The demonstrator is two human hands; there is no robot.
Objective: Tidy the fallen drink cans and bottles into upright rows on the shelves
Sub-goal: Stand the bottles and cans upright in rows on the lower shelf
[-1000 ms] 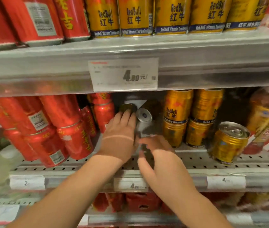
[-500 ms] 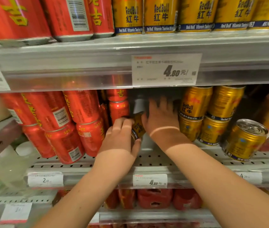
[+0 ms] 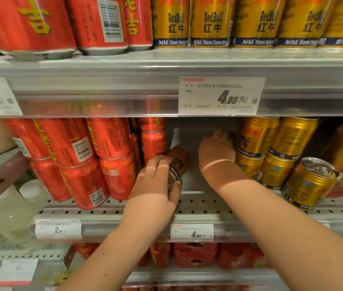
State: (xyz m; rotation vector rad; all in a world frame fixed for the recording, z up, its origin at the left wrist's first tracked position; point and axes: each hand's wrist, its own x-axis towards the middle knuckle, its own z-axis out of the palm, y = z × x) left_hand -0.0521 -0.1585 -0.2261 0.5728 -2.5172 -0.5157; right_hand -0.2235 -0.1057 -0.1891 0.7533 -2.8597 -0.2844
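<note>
My left hand grips a gold can, held tilted with its top leaning away from me, in the gap on the shelf. Red cans sit stacked just left of that hand. My right hand is deep in the same gap, just beside the gold stack on its right. Its fingers are in shadow, so I cannot tell whether they hold anything. Further right, a leaning can tips against its neighbours.
</note>
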